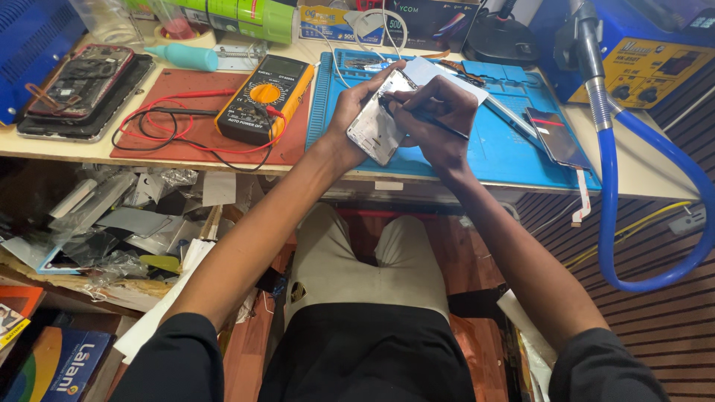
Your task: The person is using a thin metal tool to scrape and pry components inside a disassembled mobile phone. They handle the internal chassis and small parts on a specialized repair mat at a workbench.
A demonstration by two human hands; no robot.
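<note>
**Opened phone held over a repair mat**

Cluttered with repair gear, the pale tabletop (648, 175) carries a blue silicone work mat (514, 149) on the right and a red mat (201, 134) on the left. Above the blue mat, the left hand (357, 100) grips an opened white smartphone (376, 126) by its long edges, its inner side turned up and tilted toward the camera. The right hand (436, 119) is closed around a thin dark tool (439, 125), pinched like a pen, with the tip resting on the upper part of the phone. A yellow multimeter (264, 97) lies on the red mat with its red and black test leads (164, 126) looped beside it. A second dismantled phone (82, 82) sits at the far left on a dark tray. A detached dark screen panel (557, 138) lies at the right edge of the blue mat, near a blue flexible hose (618, 223). Loose plastic bags and parts (112, 223) fill the shelf below the tabletop.
</note>
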